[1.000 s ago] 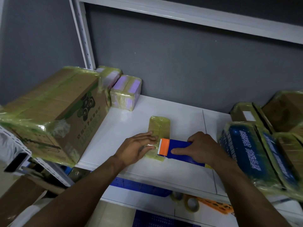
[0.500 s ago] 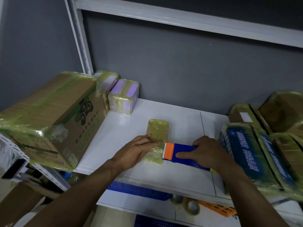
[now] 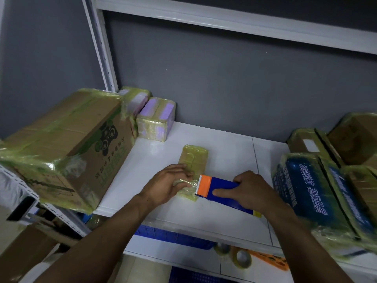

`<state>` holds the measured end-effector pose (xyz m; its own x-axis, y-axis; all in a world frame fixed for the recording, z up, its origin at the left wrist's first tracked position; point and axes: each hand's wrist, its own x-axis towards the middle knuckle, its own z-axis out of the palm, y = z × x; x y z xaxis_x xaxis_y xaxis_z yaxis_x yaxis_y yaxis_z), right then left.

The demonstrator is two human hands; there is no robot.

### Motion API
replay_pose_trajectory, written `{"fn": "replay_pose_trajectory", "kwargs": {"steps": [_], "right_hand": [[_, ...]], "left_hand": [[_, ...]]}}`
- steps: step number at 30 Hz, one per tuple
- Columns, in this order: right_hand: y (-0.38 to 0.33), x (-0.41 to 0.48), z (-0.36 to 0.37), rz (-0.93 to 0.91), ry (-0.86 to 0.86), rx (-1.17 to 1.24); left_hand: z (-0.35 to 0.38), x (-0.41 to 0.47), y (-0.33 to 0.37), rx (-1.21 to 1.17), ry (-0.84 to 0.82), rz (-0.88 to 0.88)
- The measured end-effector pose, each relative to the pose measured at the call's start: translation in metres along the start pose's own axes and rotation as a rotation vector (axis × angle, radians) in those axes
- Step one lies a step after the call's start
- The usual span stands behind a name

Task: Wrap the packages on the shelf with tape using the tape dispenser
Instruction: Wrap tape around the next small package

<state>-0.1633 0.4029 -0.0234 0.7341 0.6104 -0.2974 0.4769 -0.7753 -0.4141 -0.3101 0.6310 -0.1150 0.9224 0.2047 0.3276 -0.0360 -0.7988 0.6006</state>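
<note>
Big box (image 3: pixel 67 148): at the far left, a cardboard carton under yellowish tape, hanging over the front edge of the shelf (image 3: pixel 228 152)
Small parcels (image 3: pixel 156 120): two taped purple ones just behind the box, against the grey wall
Flat package (image 3: pixel 193 160): lying in the middle of the white shelf, already covered in yellowish tape, its near end under your fingers
Your left hand (image 3: pixel 170 183): palm down on the near end of the flat package, fingers together and stretched flat, pressing it to the shelf
Tape dispenser (image 3: pixel 216 187): blue with an orange head, lying on the shelf, its toothed edge touching the package's right side near your left fingertips
Your right hand (image 3: pixel 252 190): fingers wrapped tightly round the dispenser body, thumb along its near side
Right stack (image 3: pixel 314 188): taped blue and brown parcels crowded at the shelf's right end
Below: tape rolls (image 3: pixel 242 257) on the lower shelf
</note>
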Motion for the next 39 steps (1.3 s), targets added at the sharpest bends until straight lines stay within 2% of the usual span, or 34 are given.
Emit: {"fn": "replay_pose_trajectory", "kwargs": {"steps": [4,8,12,15,21,31,39], "right_hand": [[0.011,-0.009,-0.003,0.0,0.006,0.054],[0.027,-0.015,-0.014,0.016,0.039,0.091],[0.031,-0.01,-0.01,0.029,0.063,0.06],[0.032,-0.007,-0.006,0.038,0.05,0.053],[0.027,0.0,-0.003,0.031,0.015,0.051],[0.025,-0.007,-0.004,0.008,-0.036,0.219],[0.024,-0.008,0.002,0.007,-0.022,0.236]], "left_hand": [[-0.011,0.001,-0.008,0.004,-0.041,0.001],[-0.012,-0.002,-0.003,0.012,0.006,0.082],[-0.005,-0.004,0.006,0.216,-0.093,0.172],[-0.005,-0.008,0.011,0.282,-0.051,0.166],[-0.002,-0.002,0.021,0.208,0.017,0.056],[-0.024,0.006,-0.008,0.115,-0.072,0.11],[-0.028,0.007,-0.01,0.054,-0.1,0.085]]}}
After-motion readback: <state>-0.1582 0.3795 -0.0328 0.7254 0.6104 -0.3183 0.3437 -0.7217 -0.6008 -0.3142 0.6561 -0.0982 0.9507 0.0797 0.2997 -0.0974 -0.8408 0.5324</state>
